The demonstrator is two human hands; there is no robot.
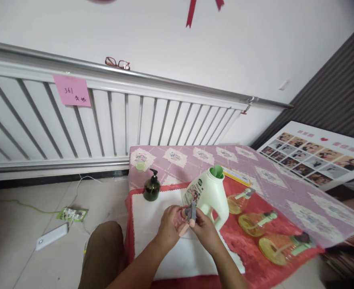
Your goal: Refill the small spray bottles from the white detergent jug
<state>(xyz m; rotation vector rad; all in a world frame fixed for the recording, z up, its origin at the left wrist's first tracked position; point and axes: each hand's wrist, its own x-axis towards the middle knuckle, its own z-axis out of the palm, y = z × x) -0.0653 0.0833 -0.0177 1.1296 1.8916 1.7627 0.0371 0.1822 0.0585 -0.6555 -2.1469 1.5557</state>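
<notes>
My left hand [168, 225] is closed around a small pink see-through spray bottle [179, 219], tilted over the white cloth. At the bottle's top, my right hand [205, 229] grips the grey and peach trigger head [190, 212]; whether the head is fully screwed on, I cannot tell. Just behind my hands stands a large pale-green jug [210, 192] with a handle and a green cap [217, 171]. A dark green pump bottle [152, 187] is upright on the cloth's far left corner.
Several yellow spray bottles [256, 222] lie on the red cloth [243, 249] at the right. A yellow-edged packet [236, 176] is behind the jug. A small green lid [140, 166] sits near the table's left edge. A white radiator [164, 120] runs behind; a power strip [52, 237] lies on the floor.
</notes>
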